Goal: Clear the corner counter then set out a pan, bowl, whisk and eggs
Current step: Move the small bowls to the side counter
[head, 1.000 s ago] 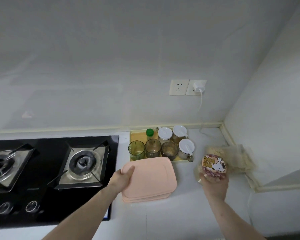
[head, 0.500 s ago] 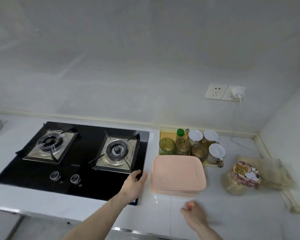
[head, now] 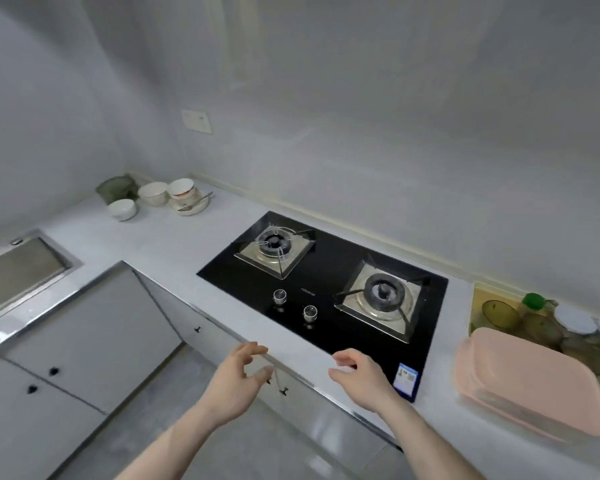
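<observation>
My left hand (head: 236,379) and my right hand (head: 361,377) hover empty over the counter's front edge, fingers loosely curled and apart. Several white bowls (head: 153,192) and a small white bowl (head: 122,208) stand in the far left corner of the counter, one stack on a plate with a utensil lying across it. A stack of pink rectangular plates (head: 530,386) rests on the counter at the right. No pan, whisk or eggs are in view.
A black two-burner gas hob (head: 329,289) fills the middle of the white counter (head: 160,244). A yellow tray (head: 478,296) with glass cups and white-lidded jars sits behind the pink plates. A steel sink (head: 18,271) lies at the left; a green cloth (head: 115,188) is in the corner. Cabinets below.
The view has swung left from the right corner to the hob and sink. My left hand left the pink plates, my right hand put down the printed bag; both now hang empty.
</observation>
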`<move>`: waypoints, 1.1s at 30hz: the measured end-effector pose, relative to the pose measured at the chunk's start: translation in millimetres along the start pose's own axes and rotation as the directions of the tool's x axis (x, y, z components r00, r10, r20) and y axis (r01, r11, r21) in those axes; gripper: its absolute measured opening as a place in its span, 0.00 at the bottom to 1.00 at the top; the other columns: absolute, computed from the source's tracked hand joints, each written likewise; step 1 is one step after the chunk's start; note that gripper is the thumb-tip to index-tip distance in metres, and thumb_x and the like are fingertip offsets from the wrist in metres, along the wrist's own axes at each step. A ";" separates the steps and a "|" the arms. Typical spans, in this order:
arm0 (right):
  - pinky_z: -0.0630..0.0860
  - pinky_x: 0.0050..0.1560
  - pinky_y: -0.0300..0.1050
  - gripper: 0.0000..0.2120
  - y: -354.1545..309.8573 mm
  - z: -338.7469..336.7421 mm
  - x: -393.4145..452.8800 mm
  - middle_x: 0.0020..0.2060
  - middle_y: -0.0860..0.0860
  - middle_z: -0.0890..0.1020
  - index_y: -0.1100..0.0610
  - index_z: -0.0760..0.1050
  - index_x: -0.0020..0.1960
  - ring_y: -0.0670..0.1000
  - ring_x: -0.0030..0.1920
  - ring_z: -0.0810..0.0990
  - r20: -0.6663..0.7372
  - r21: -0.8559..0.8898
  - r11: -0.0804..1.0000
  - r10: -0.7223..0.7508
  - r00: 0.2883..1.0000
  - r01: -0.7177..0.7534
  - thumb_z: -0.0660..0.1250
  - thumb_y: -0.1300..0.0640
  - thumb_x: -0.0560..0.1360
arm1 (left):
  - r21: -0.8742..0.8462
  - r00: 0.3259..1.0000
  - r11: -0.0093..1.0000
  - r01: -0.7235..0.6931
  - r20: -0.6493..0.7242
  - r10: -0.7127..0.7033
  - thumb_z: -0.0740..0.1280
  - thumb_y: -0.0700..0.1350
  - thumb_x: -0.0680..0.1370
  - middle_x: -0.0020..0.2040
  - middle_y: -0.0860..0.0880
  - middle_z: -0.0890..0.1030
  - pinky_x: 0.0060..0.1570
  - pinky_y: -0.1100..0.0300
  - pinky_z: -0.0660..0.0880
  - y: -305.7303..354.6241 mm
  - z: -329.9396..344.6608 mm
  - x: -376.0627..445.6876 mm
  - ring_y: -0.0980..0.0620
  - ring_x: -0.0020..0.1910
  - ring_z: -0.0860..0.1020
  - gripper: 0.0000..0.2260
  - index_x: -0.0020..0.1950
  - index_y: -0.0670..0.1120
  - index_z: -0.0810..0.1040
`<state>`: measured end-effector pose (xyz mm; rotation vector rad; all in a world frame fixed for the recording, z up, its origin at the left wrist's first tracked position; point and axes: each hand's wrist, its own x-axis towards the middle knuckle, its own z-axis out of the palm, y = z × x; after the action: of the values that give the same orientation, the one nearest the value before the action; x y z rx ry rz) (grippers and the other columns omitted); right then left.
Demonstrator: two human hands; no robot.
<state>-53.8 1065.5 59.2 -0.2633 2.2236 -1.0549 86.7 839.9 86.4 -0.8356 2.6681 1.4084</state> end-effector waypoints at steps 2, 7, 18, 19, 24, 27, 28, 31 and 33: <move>0.71 0.48 0.33 0.17 -33.9 29.1 -3.1 0.58 0.39 0.78 0.44 0.76 0.63 0.40 0.55 0.78 0.021 0.019 0.998 -0.062 0.998 0.061 0.70 0.49 0.75 | -0.038 0.998 0.999 0.014 -0.062 -0.017 0.71 0.48 0.79 0.68 0.58 0.73 0.61 0.61 0.72 -24.2 -35.0 -14.3 0.56 0.63 0.75 0.13 0.62 0.57 0.78; 0.75 0.39 0.29 0.16 -89.7 80.5 -13.6 0.58 0.39 0.78 0.45 0.76 0.64 0.39 0.48 0.83 0.085 0.068 0.984 -0.169 0.982 0.164 0.69 0.52 0.76 | -0.110 0.980 0.993 0.039 -0.188 -0.059 0.72 0.46 0.77 0.67 0.58 0.75 0.62 0.58 0.74 -63.1 -93.3 -37.6 0.60 0.62 0.76 0.12 0.58 0.59 0.79; 0.73 0.41 0.30 0.16 -182.5 131.9 39.7 0.54 0.42 0.82 0.37 0.75 0.62 0.39 0.53 0.81 0.182 0.049 0.971 -0.237 0.954 0.232 0.71 0.46 0.75 | -0.193 0.957 0.980 0.045 -0.273 -0.098 0.72 0.49 0.78 0.66 0.63 0.75 0.63 0.60 0.74 -100.5 -163.8 -7.2 0.64 0.63 0.75 0.12 0.60 0.59 0.79; 0.73 0.43 0.31 0.16 -188.2 134.5 46.0 0.54 0.42 0.83 0.37 0.75 0.62 0.38 0.54 0.80 0.194 0.043 0.971 -0.241 0.951 0.237 0.71 0.46 0.75 | -0.194 0.956 0.980 0.054 -0.274 -0.106 0.72 0.49 0.78 0.66 0.63 0.74 0.63 0.60 0.74 -100.9 -168.4 -3.0 0.64 0.63 0.75 0.12 0.60 0.59 0.79; 0.74 0.48 0.33 0.16 -234.9 166.7 90.1 0.56 0.40 0.81 0.37 0.74 0.62 0.38 0.56 0.80 0.271 0.048 0.964 -0.266 0.925 0.263 0.70 0.46 0.76 | -0.215 0.935 0.972 0.097 -0.314 -0.162 0.72 0.48 0.78 0.65 0.65 0.74 0.64 0.60 0.74 -116.0 -214.7 25.8 0.62 0.63 0.76 0.12 0.59 0.59 0.79; 0.74 0.47 0.32 0.16 -266.9 180.9 114.1 0.59 0.38 0.79 0.39 0.74 0.63 0.38 0.58 0.79 0.305 0.045 0.952 -0.303 0.903 0.304 0.70 0.48 0.77 | -0.216 0.922 0.972 0.095 -0.348 -0.167 0.72 0.47 0.78 0.64 0.66 0.74 0.63 0.61 0.74 -122.7 -240.3 43.3 0.65 0.62 0.75 0.11 0.58 0.59 0.79; 0.73 0.45 0.32 0.16 -275.1 182.5 119.1 0.59 0.38 0.79 0.39 0.74 0.64 0.38 0.58 0.79 0.312 0.038 0.949 -0.308 0.899 0.312 0.70 0.48 0.77 | -0.220 0.919 0.971 0.097 -0.353 -0.172 0.71 0.47 0.79 0.64 0.66 0.74 0.62 0.62 0.74 -122.4 -246.0 47.4 0.66 0.62 0.75 0.11 0.59 0.59 0.79; 0.72 0.43 0.30 0.17 -301.3 200.4 138.4 0.58 0.41 0.80 0.41 0.74 0.65 0.38 0.57 0.79 0.342 0.014 0.945 -0.312 0.886 0.327 0.70 0.49 0.77 | -0.237 0.908 0.965 0.112 -0.369 -0.196 0.71 0.47 0.78 0.65 0.65 0.75 0.62 0.62 0.75 -136.1 -267.5 62.5 0.65 0.62 0.75 0.11 0.59 0.58 0.79; 0.71 0.43 0.29 0.16 -315.6 209.7 144.8 0.58 0.41 0.80 0.42 0.74 0.65 0.37 0.57 0.79 0.345 0.006 0.942 -0.318 0.883 0.337 0.70 0.49 0.78 | -0.251 0.909 0.962 0.109 -0.367 -0.199 0.71 0.47 0.78 0.65 0.65 0.75 0.61 0.63 0.74 -142.2 -280.7 69.8 0.64 0.63 0.75 0.11 0.60 0.58 0.79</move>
<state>-60.5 666.2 130.3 -0.8098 1.9305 -1.0293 157.0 528.0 127.4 -1.4582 2.6487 1.6799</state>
